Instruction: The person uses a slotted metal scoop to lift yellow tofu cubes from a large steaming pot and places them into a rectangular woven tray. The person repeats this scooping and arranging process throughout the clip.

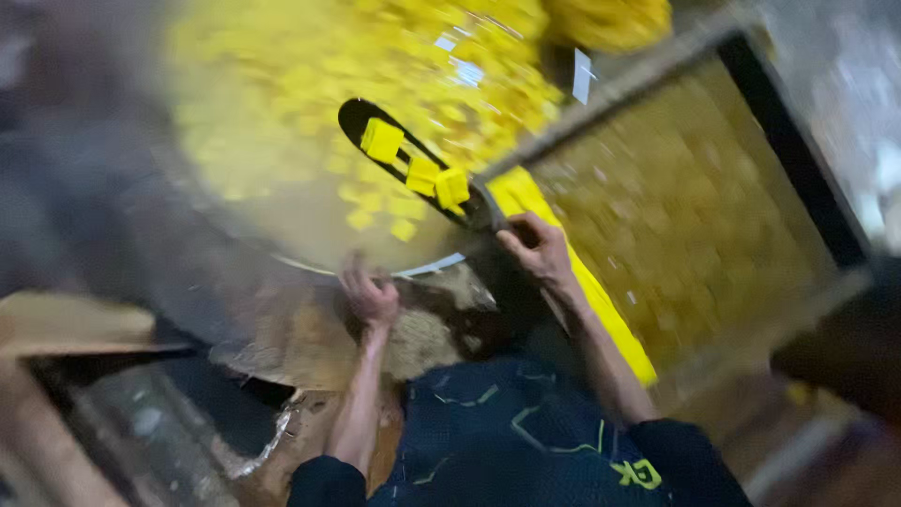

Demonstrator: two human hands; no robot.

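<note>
Over the wok (282,216), the right hand (535,249) is clamping the ladle (413,164) of yellow cubes (422,169); keeping it level is advisable, while the left hand (369,296), fingers curled, is resting on the rim.

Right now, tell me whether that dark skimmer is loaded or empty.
Loaded: the skimmer carries three yellow cubes, held by the right hand.

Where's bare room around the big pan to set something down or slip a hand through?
Blurred frame. The bare patch is the dark surface left of the big pan. The pan is full of yellow cubes; the tray is packed too. The left hand and right hand, on the dark scoop, crowd the near rim.
</note>
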